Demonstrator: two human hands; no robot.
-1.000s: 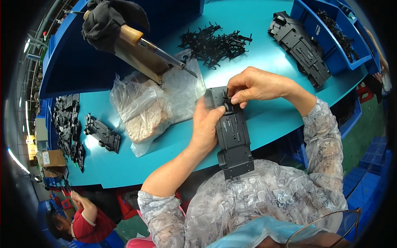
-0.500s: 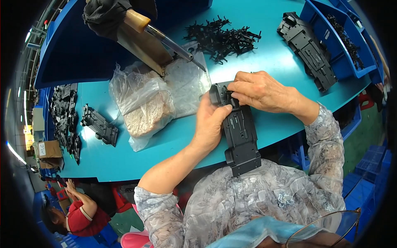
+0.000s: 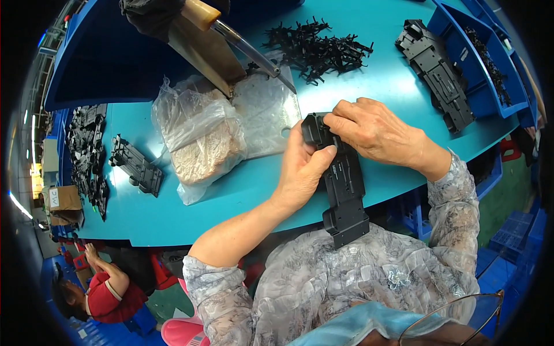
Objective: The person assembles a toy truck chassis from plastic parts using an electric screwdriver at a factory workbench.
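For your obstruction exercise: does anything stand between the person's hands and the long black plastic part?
Nothing visible does. The left hand and right hand both grip the long black plastic part directly at its upper end.

We see a clear plastic bag (image 3: 199,135) of tan pieces lying mid-table. Far left, a brown cardboard box (image 3: 63,200) with a white label (image 3: 53,199).

Right hand (image 3: 375,131) slid down the black part (image 3: 340,179) (slightly).
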